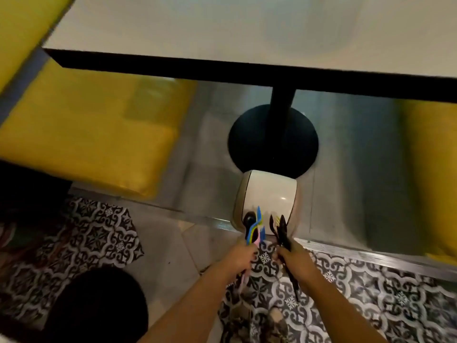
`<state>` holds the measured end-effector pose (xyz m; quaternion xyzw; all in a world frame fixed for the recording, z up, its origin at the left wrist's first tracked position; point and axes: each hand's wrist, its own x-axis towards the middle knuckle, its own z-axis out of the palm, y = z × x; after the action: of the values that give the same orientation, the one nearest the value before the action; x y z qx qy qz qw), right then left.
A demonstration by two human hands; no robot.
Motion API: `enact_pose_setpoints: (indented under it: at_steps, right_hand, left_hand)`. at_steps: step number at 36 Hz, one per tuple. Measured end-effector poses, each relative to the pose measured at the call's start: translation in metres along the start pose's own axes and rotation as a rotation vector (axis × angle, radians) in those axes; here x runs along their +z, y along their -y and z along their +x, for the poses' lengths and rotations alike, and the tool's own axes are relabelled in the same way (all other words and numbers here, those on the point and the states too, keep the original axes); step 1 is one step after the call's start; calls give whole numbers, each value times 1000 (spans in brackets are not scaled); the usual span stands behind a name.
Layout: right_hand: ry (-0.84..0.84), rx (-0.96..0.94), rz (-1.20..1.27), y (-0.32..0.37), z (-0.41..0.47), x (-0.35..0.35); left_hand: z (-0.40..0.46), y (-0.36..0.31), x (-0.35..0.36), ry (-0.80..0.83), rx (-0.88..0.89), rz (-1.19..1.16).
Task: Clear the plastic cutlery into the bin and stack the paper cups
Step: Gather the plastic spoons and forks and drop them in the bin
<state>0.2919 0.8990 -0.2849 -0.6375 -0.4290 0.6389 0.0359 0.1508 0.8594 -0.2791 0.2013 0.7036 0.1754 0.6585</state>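
- Coloured plastic cutlery (254,230) bunched in the left hand (241,256), fist closed around the handles; blue, yellow and pink pieces fanning upward, business ends just over the near edge of the bin (268,194).
- Black plastic cutlery (280,231) clamped the same way in the right hand (293,257), fingers wrapped round the middle of the bundle, long handles trailing down past the wrist.
- Likely very light and thin, stiff along the length yet springy, smooth enough to slip against each other; best held as now, around the bunched handles near mid-length, so no single piece slides free.
- Probably fine to drop: little to break, though loose pieces may bounce or skitter off the curved lid.
- Cream bin with a rounded swing lid, standing on the floor just beyond both hands, touching or nearly touching the black round table base (272,139); opening not clearly visible from here, so hard to say whether the lid must be pushed first.
- Judged step: tipping both bundles into the bin, not yet released.
- No paper cups in view; stacking apparently yet to come.
- Above, white tabletop (197,26) with a dark edge; yellow bench seat (81,134) to the left, patterned floor tiles (358,293) under the arms, much of the frame blurred.
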Motion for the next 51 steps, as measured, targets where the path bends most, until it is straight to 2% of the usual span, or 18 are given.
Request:
enact_pose_setpoints:
  at_steps: [7,13,22,28,31,33,37,41,47,51]
  right_hand:
    - [41,71,-81,-12,46,7]
    - [78,181,11,-8,80,12]
    - [61,344,207,-1,125,16]
    - [76,433,470,11,130,20]
    - [54,414,527,14,129,22]
    - [50,381,494,17,125,23]
    - [36,317,363,23,112,25]
    - [64,224,115,37,89,30]
    - [133,52,-224,67,40,38]
    - [188,-67,-462,94,2,44]
  left_hand:
    - [52,7,6,-22,9,-16]
    - [83,7,4,-38,-27,-69]
    - [123,-8,7,-130,-82,84]
    - [140,-7,11,-149,-123,-56]
    - [133,-12,9,-121,-100,-118]
    - [125,-14,6,-86,-90,-148]
    - [103,-16,-2,-123,-14,-67]
    - [75,-16,-11,-143,50,68]
    - [22,-23,-29,-226,-5,237]
    - [-17,-22,-38,-257,11,213]
